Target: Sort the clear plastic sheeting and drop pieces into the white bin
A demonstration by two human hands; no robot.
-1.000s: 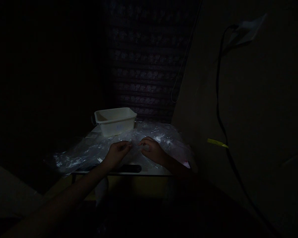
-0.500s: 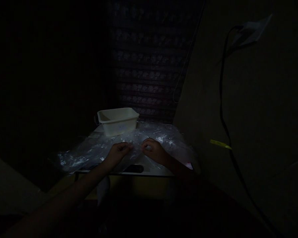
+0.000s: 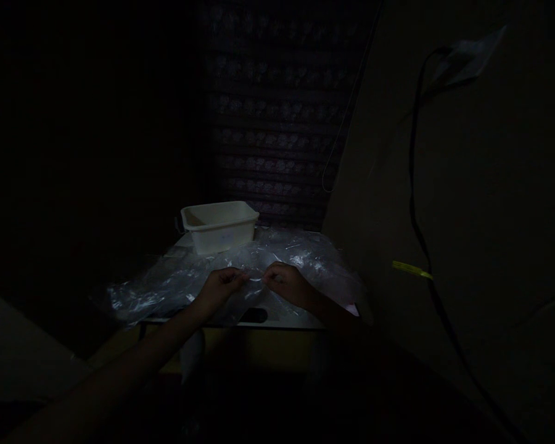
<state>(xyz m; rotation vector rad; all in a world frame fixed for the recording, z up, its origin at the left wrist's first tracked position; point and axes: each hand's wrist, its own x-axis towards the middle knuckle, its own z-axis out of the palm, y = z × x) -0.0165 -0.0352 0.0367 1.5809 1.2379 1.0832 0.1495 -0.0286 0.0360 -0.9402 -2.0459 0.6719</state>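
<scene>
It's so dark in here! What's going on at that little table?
A person's two bare hands are working at crumpled clear plastic spread over the table. The left hand and right hand face each other, fingertips slightly apart, seemingly pinching the plastic between them. Behind them, toward the left, stands an open pale tub.

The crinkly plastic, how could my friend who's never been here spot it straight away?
Find the table before the dark patterned backdrop. Look in front of the cream tub, around the left hand and right hand. The plastic is the crumpled, see-through sheet full of bright glints; the tub behind it is solid.
</scene>
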